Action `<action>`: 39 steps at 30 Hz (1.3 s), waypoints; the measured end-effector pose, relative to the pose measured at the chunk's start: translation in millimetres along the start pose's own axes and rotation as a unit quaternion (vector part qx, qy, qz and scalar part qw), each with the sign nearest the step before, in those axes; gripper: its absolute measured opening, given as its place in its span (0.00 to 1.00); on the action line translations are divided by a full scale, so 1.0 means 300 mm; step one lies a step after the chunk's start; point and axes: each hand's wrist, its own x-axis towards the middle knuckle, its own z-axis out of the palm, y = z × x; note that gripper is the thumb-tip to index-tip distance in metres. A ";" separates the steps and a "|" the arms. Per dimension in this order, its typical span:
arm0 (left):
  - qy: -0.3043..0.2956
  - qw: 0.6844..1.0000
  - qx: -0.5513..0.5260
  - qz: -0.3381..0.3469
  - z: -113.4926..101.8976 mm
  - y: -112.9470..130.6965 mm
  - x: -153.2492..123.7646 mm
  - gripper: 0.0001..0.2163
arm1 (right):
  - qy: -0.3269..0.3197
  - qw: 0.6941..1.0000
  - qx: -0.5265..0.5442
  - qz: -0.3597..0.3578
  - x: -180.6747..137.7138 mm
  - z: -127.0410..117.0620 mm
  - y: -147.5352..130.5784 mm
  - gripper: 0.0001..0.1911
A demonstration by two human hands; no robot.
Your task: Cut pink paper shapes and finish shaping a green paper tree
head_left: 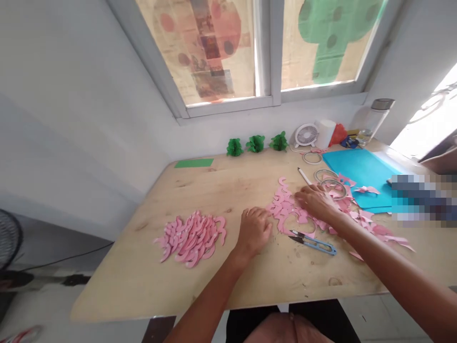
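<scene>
My left hand (254, 229) rests palm down on the wooden table, its fingers bent but apart. Its fingertips touch the table beside the left edge of a loose spread of pink paper cutouts (284, 202). Over the right side of that spread lies my right hand (317, 202), palm down, fingers spread on the pink scraps; what is under the palm is hidden. Blue-handled thread snips (314, 243) lie between my forearms, in front of the cutouts. A separate heap of curved pink pieces (194, 238) sits to the left of my left hand.
Tape rolls (333, 189), a white pen (304, 176) and blue sheets (360, 169) lie beyond my right hand. Green paper ornaments (255, 143), a small fan (306, 135) and a glass bottle (375, 121) stand along the wall. Another person's arm (441, 162) shows at right.
</scene>
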 end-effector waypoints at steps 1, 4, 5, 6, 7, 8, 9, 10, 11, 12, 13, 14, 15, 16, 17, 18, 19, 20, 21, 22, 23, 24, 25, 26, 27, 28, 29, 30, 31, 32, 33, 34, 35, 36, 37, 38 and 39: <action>0.004 1.000 -0.005 0.003 0.005 -0.003 -0.021 0.12 | 0.002 1.000 -0.005 -0.004 -0.016 0.008 0.011 0.13; 0.018 1.000 -0.021 0.004 0.018 -0.014 -0.076 0.12 | 0.025 0.999 -0.037 -0.013 -0.074 0.033 0.056 0.14; 0.022 0.999 -0.025 0.005 0.020 -0.019 -0.091 0.12 | 0.030 0.998 -0.042 -0.025 -0.094 0.041 0.071 0.14; 0.025 0.999 -0.028 0.006 0.021 -0.025 -0.104 0.11 | 0.036 0.998 -0.047 -0.033 -0.112 0.049 0.086 0.15; 0.030 0.999 -0.030 0.007 0.020 -0.031 -0.116 0.11 | 0.040 0.997 -0.049 -0.040 -0.130 0.056 0.100 0.15; 0.036 0.999 -0.030 0.006 0.018 -0.038 -0.127 0.11 | 0.043 0.997 -0.051 -0.047 -0.146 0.062 0.111 0.15; 0.044 0.999 -0.028 0.003 0.014 -0.046 -0.137 0.12 | 0.049 0.996 -0.051 -0.047 -0.161 0.067 0.121 0.15; 0.058 0.998 -0.025 -0.002 0.010 -0.055 -0.146 0.12 | 0.060 0.996 -0.050 -0.044 -0.173 0.070 0.128 0.15; 0.075 0.997 -0.023 -0.008 0.006 -0.063 -0.154 0.13 | 0.074 0.995 -0.046 -0.040 -0.182 0.071 0.133 0.15; 0.092 0.995 -0.022 -0.016 0.002 -0.071 -0.159 0.13 | 0.091 0.994 -0.040 -0.036 -0.187 0.070 0.134 0.15; 0.104 0.994 -0.022 -0.027 -0.002 -0.079 -0.162 0.13 | 0.110 0.993 -0.031 -0.032 -0.190 0.065 0.130 0.15; 0.109 0.993 -0.021 -0.038 -0.005 -0.085 -0.162 0.13 | 0.128 0.991 -0.020 -0.030 -0.188 0.057 0.121 0.16; 0.107 0.993 -0.017 -0.050 -0.008 -0.091 -0.159 0.13 | 0.143 0.989 -0.008 -0.030 -0.184 0.046 0.106 0.16; 0.098 0.993 -0.010 -0.061 -0.011 -0.096 -0.152 0.14 | 0.162 0.986 0.004 -0.023 -0.176 0.032 0.085 0.17; 0.083 0.994 0.000 -0.069 -0.014 -0.100 -0.141 0.14 | 0.168 0.985 0.016 -0.019 -0.167 0.016 0.057 0.17; 0.066 0.995 0.012 -0.076 -0.017 -0.105 -0.126 0.15 | 0.176 0.984 0.033 -0.012 -0.157 0.000 0.023 0.16; 0.046 0.996 0.022 -0.077 -0.021 -0.110 -0.109 0.17 | 0.171 0.984 0.053 -0.011 -0.146 -0.015 -0.016 0.15; 0.027 0.996 0.032 -0.073 -0.026 -0.115 -0.090 0.18 | 0.166 0.983 0.077 -0.013 -0.137 -0.028 -0.058 0.15; 0.005 0.997 0.045 -0.069 -0.033 -0.122 -0.070 0.19 | 0.150 0.983 0.100 -0.026 -0.129 -0.037 -0.101 0.15; -0.021 0.996 0.058 -0.060 -0.040 -0.129 -0.049 0.20 | 0.127 0.984 0.117 -0.040 -0.123 -0.043 -0.144 0.14; -0.048 0.995 0.070 -0.048 -0.050 -0.136 -0.029 0.21 | 0.106 0.984 0.134 -0.056 -0.120 -0.047 -0.183 0.13; -0.073 0.994 0.080 -0.033 -0.060 -0.144 -0.010 0.21 | 0.085 0.983 0.145 -0.070 -0.120 -0.047 -0.218 0.12; -0.098 0.991 0.087 -0.012 -0.070 -0.152 0.007 0.20 | 0.076 0.982 0.154 -0.075 -0.122 -0.046 -0.246 0.11; -0.121 0.988 0.091 0.012 -0.080 -0.160 0.020 0.18 | 0.067 0.981 0.161 -0.080 -0.128 -0.044 -0.267 0.11; -0.141 0.985 0.093 0.031 -0.090 -0.167 0.030 0.16 | 0.062 0.980 0.170 -0.082 -0.137 -0.042 -0.280 0.11; -0.149 0.984 0.094 0.037 -0.097 -0.174 0.036 0.14 | 0.062 0.980 0.174 -0.079 -0.150 -0.040 -0.286 0.11; -0.153 0.983 0.094 0.040 -0.103 -0.180 0.038 0.12 | 0.060 0.980 0.173 -0.074 -0.166 -0.038 -0.284 0.10; -0.154 0.983 0.094 0.038 -0.107 -0.186 0.036 0.10 | 0.061 0.982 0.168 -0.065 -0.186 -0.035 -0.276 0.09; -0.151 0.984 0.093 0.034 -0.108 -0.191 0.031 0.09 | 0.065 0.984 0.159 -0.055 -0.209 -0.032 -0.263 0.08; -0.148 0.984 0.092 0.029 -0.108 -0.197 0.024 0.07 | 0.067 0.986 0.147 -0.041 -0.234 -0.028 -0.246 0.08; -0.144 0.985 0.090 0.024 -0.105 -0.201 0.015 0.07 | 0.073 0.988 0.134 -0.023 -0.262 -0.024 -0.227 0.09; -0.139 0.986 0.088 0.018 -0.101 -0.206 0.005 0.06 | 0.080 0.989 0.120 -0.011 -0.290 -0.018 -0.207 0.09; -0.134 0.987 0.086 0.012 -0.096 -0.209 -0.004 0.06 | 0.088 0.991 0.103 0.001 -0.317 -0.013 -0.189 0.09; -0.128 0.988 0.084 0.005 -0.091 -0.212 -0.012 0.06 | 0.088 0.993 0.084 0.008 -0.342 -0.007 -0.173 0.09; -0.122 0.989 0.082 -0.002 -0.086 -0.213 -0.019 0.06 | 0.091 0.994 0.066 0.014 -0.362 -0.002 -0.161 0.09; -0.117 0.990 0.079 -0.008 -0.081 -0.214 -0.024 0.07 | 0.083 0.995 0.055 0.016 -0.379 0.004 -0.153 0.10; -0.113 0.991 0.076 -0.014 -0.077 -0.214 -0.027 0.07 | 0.075 0.996 0.046 0.022 -0.389 0.009 -0.148 0.11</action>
